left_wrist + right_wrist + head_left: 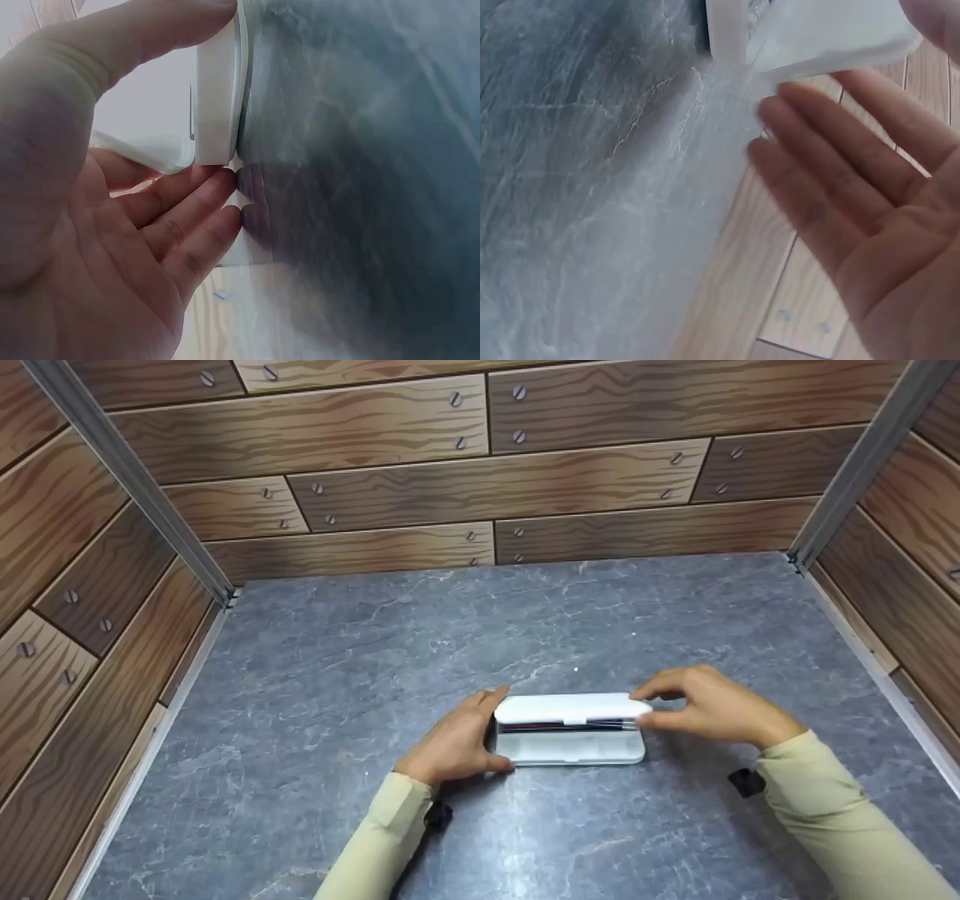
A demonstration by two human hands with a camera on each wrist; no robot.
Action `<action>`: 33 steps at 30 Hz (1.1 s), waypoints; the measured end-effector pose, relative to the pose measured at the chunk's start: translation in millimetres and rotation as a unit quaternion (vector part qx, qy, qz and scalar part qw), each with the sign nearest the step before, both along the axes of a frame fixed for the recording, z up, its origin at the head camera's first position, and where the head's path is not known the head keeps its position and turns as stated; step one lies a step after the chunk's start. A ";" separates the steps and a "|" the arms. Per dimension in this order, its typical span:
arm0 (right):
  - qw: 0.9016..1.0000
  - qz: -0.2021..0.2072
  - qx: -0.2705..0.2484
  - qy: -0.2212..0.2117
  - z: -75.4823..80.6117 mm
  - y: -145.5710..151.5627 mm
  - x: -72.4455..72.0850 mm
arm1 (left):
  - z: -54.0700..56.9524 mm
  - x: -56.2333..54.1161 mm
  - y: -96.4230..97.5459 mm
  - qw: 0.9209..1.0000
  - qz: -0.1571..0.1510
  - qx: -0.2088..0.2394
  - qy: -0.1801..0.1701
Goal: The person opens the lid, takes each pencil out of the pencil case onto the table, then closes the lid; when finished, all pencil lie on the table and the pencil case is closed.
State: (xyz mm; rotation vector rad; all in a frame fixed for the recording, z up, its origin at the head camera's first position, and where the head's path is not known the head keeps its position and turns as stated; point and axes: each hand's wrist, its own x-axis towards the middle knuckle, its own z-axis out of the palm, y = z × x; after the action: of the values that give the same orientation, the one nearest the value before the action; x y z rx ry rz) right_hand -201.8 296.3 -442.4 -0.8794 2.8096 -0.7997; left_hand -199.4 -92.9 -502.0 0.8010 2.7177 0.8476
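A white pencil case [570,751] lies on the grey surface with its hinged lid [574,706] tilted partway up. Inside, along the back, several thin dark sticks [525,728] show below the lid's edge. My left hand [456,741] holds the left end, thumb at the near corner and fingers round the far side; in the left wrist view the thumb presses the white side wall [216,105]. At the other end, my right hand [705,709] pinches the lid's right end between thumb and index finger, its other fingers extended below the lid [840,41].
Grey marbled tabletop [420,637] surrounds the case. Wood-patterned panels [390,495] rise at the back and both sides, with metal posts [142,487] in the corners. A dark band or device [747,781] sits at each wrist.
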 end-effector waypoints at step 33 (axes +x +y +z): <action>0.963 -0.217 -0.129 0.096 -1.3 -35.3 -19.0 | -0.8 -0.5 -2.4 1.000 -0.018 -0.003 0.023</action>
State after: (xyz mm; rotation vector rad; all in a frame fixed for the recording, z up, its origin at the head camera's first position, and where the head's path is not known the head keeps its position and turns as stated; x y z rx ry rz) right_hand -220.8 261.0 -443.7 -0.3751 3.1730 -1.2183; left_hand -199.9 -95.3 -502.9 0.8755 2.7346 0.8233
